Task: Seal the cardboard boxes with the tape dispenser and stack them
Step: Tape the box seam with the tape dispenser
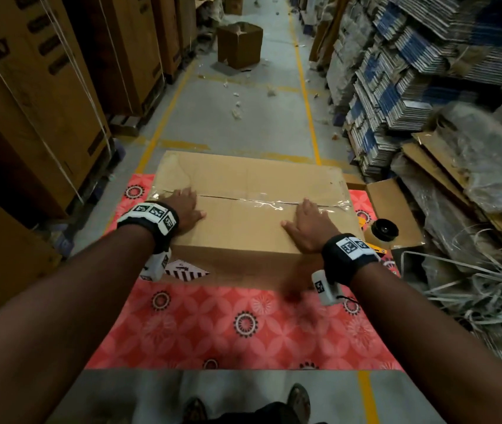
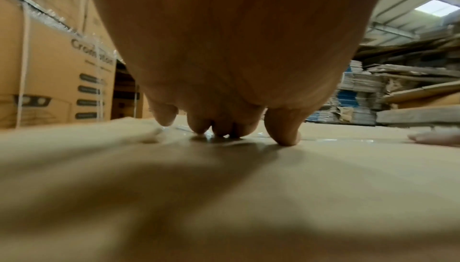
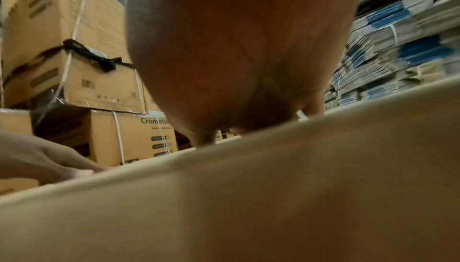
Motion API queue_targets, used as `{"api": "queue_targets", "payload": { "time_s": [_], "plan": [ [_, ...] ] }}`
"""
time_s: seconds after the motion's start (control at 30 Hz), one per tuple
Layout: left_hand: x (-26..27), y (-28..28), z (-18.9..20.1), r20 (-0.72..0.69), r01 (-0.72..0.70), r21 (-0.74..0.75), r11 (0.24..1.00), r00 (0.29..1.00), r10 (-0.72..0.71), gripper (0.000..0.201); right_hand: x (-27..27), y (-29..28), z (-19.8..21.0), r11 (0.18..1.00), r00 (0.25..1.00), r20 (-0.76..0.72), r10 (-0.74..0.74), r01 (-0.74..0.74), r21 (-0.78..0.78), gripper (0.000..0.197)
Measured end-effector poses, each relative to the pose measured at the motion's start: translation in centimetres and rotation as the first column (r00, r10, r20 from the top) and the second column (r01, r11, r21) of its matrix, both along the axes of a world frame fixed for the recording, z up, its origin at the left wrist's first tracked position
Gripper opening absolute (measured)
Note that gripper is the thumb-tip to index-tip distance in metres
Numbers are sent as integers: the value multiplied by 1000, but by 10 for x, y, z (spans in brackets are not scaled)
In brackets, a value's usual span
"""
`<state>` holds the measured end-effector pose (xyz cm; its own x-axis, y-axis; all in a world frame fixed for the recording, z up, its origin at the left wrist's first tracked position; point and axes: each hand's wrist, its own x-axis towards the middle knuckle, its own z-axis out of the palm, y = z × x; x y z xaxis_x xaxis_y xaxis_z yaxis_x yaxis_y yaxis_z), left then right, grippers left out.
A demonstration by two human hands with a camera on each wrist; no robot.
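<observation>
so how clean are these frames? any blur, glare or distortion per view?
Head view: dim, wide-angle bending at the edges, glare on the clear tape along the cardboard box seam. Left wrist view: left hand fills the top, near box surface soft and shadowed, skylight blown out. Right wrist view: right hand dark, motion-smeared, its fingertips hidden.

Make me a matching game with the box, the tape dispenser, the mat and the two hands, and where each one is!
Things:
1. cardboard box
2. tape dispenser
3. red patterned mat
4. left hand and right hand

Places or states:
A. spread out on the floor under the box
B. flat on the lid, beside the taped seam
C. lying to the right of the box
D. sitting on the mat, flaps closed, clear tape along the seam

Pairs: 1-D, 2-C, 3-A, 4-B
</observation>
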<state>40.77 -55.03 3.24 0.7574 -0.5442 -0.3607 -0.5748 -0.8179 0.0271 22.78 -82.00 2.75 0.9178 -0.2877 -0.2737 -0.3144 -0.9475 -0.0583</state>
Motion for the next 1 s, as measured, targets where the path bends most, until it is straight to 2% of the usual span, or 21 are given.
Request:
{"api": "queue_targets", "payload": {
  "time_s": [0.13,0.27,0.4,0.47,0.57,0.67,0.73,0.87,0.93,1.0],
  "plan": [
    [-7,4,-2,-2,73,-78,994,997,-74,69,41,75,2,984,985,61,158,-162,67,75],
    [-3,17,-8,12,97,-113,989,995,-96,65,78,132,-2,982,988,9,152,-152,110,77],
    [22,48,-9,31,40,-89,995,999,-37,63,79,133,-5,989,993,10,119,-120,89,79],
    [30,57,-6,45,-7,-168,986,999,14,69,75,129,-6,994,996,60,67,-72,80,79],
    [41,68,-14,-7,-161,-399,903,985,172,76,81,146,-3,994,987,155,27,-44,104,71],
    [48,82,-29,-139,-245,-549,799,970,201,73,97,174,-4,970,978,154,142,-168,173,69],
    [48,89,-37,-178,-257,-600,758,966,187,79,105,190,-5,960,973,130,189,-211,182,68],
    [51,95,-45,-289,-290,-620,729,948,132,92,119,212,-10,928,936,146,321,-341,148,60],
    [54,101,-46,-420,-341,-665,665,906,44,93,122,216,-10,915,926,171,336,-364,172,58],
    [56,106,-47,-515,-387,-703,597,856,-50,85,125,216,-10,910,930,202,306,-348,224,59]
  ]
}}
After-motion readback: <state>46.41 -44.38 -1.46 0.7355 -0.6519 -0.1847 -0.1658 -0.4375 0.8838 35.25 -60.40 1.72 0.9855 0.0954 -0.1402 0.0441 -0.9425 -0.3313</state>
